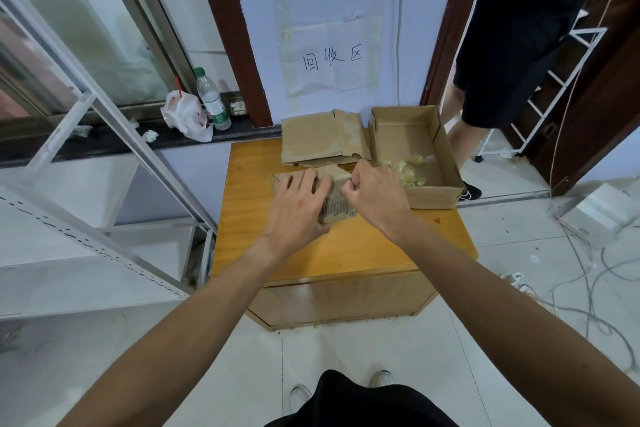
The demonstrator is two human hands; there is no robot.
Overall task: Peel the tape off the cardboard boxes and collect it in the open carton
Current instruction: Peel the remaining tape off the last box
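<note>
Table (349,248): cardboard box (337,211) in left grip (298,208), right grip (374,198) at edge

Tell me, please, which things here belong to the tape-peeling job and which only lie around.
Job: small box, held by left hand, picked at by right hand; flattened cardboard; open carton with tape scraps.
Lying about: water bottle; plastic bag; floor cables.

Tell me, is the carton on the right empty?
Not empty. Crumpled yellowish tape pieces lie inside the carton, on its bottom near the front.
</note>
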